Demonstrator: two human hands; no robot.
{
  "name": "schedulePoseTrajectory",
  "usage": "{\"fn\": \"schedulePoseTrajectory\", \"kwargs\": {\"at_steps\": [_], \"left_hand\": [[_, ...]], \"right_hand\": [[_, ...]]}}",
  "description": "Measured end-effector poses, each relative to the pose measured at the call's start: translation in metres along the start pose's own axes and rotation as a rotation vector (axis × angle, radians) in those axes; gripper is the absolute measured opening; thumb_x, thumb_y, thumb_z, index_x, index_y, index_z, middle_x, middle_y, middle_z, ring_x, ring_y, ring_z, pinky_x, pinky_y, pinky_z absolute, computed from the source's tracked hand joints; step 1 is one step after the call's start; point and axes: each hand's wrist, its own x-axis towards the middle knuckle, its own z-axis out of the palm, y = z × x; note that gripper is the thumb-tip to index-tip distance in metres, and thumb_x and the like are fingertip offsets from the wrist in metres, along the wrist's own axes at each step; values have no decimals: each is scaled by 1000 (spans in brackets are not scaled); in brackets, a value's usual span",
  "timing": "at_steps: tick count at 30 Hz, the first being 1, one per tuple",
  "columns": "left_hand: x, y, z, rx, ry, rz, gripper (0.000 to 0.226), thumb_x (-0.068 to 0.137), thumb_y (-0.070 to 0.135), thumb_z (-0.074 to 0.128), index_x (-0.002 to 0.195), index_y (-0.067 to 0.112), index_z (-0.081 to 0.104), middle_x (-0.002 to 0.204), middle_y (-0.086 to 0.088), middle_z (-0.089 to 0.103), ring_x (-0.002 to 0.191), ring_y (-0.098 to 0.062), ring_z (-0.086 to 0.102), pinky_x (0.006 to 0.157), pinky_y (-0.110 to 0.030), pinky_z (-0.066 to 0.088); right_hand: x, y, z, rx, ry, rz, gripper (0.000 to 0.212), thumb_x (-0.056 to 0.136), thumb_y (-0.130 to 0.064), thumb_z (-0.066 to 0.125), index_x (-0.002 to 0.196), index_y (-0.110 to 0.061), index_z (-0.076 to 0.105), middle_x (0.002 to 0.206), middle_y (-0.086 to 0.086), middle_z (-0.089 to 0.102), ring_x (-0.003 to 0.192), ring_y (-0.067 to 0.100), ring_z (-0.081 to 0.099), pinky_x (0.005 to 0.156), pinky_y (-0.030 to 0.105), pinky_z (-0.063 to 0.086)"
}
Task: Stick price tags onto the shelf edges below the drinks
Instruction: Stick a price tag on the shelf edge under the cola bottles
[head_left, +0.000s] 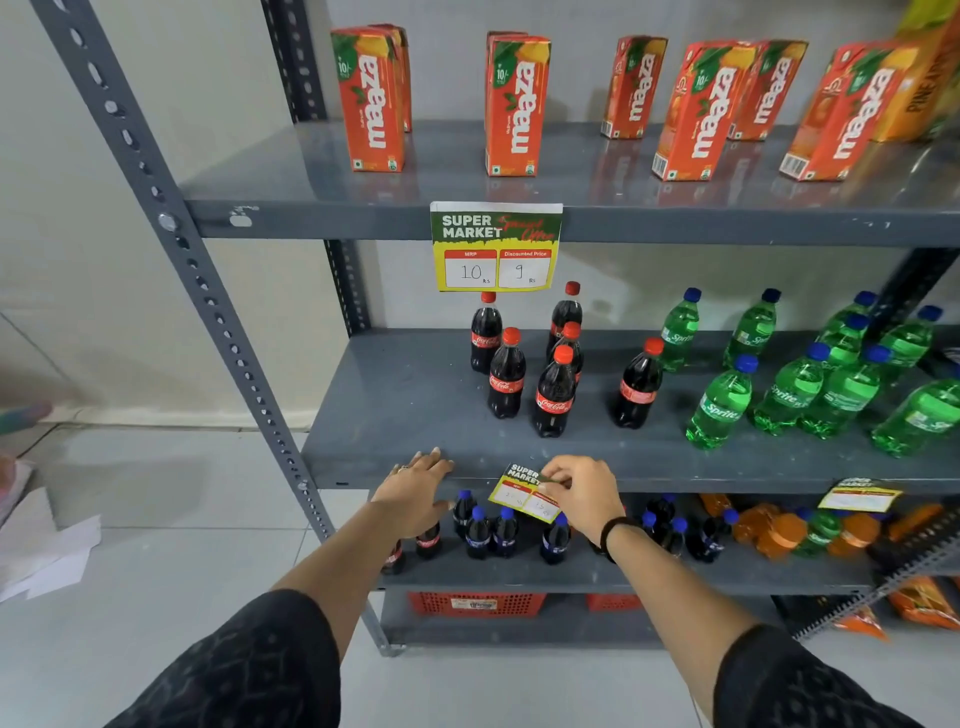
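R hand (582, 496) pinches tilted price tag (524, 493) at shelf edge (675, 475); L hand (415, 491) flat, empty, beside.

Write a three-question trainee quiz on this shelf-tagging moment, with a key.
1. True or false: the right hand holds a price tag at the edge of the cola shelf.
2. Which drinks stand above the hanging price tag marked 10 and 9? A) Sprite bottles B) Maaza cartons C) cola bottles
3. Fill in: the left hand rests on the shelf edge, holding ____.

Key: 1 true; 2 B; 3 nothing
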Motion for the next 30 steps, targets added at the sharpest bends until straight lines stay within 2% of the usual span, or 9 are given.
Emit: {"fn": "schedulePoseTrajectory", "kwargs": {"at_steps": [4, 10, 16, 22, 28, 30], "left_hand": [[-1, 0, 2, -10, -21, -8, 68, 95, 39, 52, 151, 23, 19, 163, -3, 5, 149, -27, 6, 119, -46, 12], [0, 0, -1, -34, -42, -10, 68, 95, 38, 53, 152, 24, 18, 163, -3, 2, 149, -27, 3, 119, -46, 11], [-1, -1, 0, -44, -34, 0, 69, 95, 38, 53, 152, 24, 17, 163, -2, 2, 149, -26, 2, 119, -46, 10], [-1, -2, -2, -54, -37, -3, 68, 95, 38, 53, 151, 23, 19, 163, -2, 3, 149, -26, 3, 119, -45, 11], [-2, -2, 0, -38, -32, -2, 69, 95, 37, 53, 152, 24, 17, 163, -1, 2, 149, -25, 2, 120, -45, 10], [-1, -2, 0, -37, -30, 0, 68, 95, 37, 53, 152, 25, 17, 163, -1, 1, 149, -25, 2, 120, -45, 10]], "right_hand": [[-1, 1, 2, -141, -46, -71, 5, 82, -16, 72, 83, -19, 75, 87, -2, 74, 85, 17, 66, 79, 34, 54], [3, 1, 13, -227, -38, -103, 7, 84, -17, 70, 87, -17, 75, 89, 1, 72, 94, 20, 57, 81, 36, 49], [4, 4, 19, -227, 13, -79, 6, 82, -16, 70, 85, -21, 74, 84, 3, 64, 90, 24, 55, 80, 34, 45], [6, 5, 20, -264, -4, -82, 7, 82, -16, 69, 85, -22, 71, 85, 3, 59, 86, 25, 54, 76, 31, 42], [3, 1, 22, -243, 64, -116, 13, 81, -6, 65, 78, -16, 73, 73, -2, 69, 85, 21, 56, 77, 34, 46], [1, 1, 22, -225, 82, -117, 12, 80, -6, 65, 77, -14, 73, 65, -9, 62, 83, 22, 57, 76, 35, 46]]}}
